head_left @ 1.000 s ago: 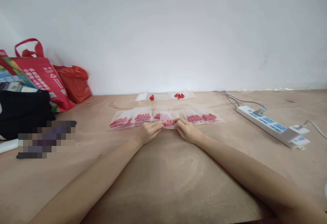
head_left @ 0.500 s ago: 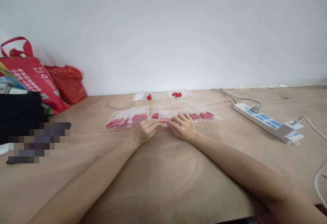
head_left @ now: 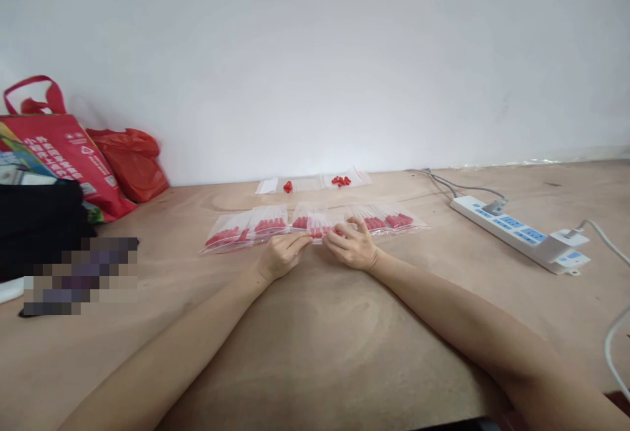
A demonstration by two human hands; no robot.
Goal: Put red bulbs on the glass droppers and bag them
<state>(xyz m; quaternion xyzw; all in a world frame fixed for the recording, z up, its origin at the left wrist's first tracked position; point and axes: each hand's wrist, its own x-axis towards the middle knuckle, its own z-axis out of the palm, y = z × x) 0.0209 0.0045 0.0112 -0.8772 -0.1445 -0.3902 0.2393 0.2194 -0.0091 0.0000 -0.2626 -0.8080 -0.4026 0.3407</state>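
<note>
Several clear bags with red-ended pieces lie in a row across the table. My left hand [head_left: 284, 255] pinches the near edge of the middle bag [head_left: 319, 222], at its left corner. At that bag's right corner, my right hand [head_left: 352, 245] has its thumb and curled fingers on the edge, partly hiding it. Left of my hands are two more bags, a far left one [head_left: 224, 234] and one beside it [head_left: 270, 218]. The bags on the right [head_left: 398, 218] lie just beyond my right hand.
Farther back, small red pieces [head_left: 340, 182] lie on flat clear bags near the wall. A white power strip [head_left: 512, 231] with cables is at right. Red bags [head_left: 130, 159], a black cloth [head_left: 42, 224] and a blurred-out object [head_left: 81, 277] are at left.
The fingers of my right hand have curled and shifted slightly right, uncovering more of the middle bag. My left hand keeps its pinch. The view has shifted slightly.
</note>
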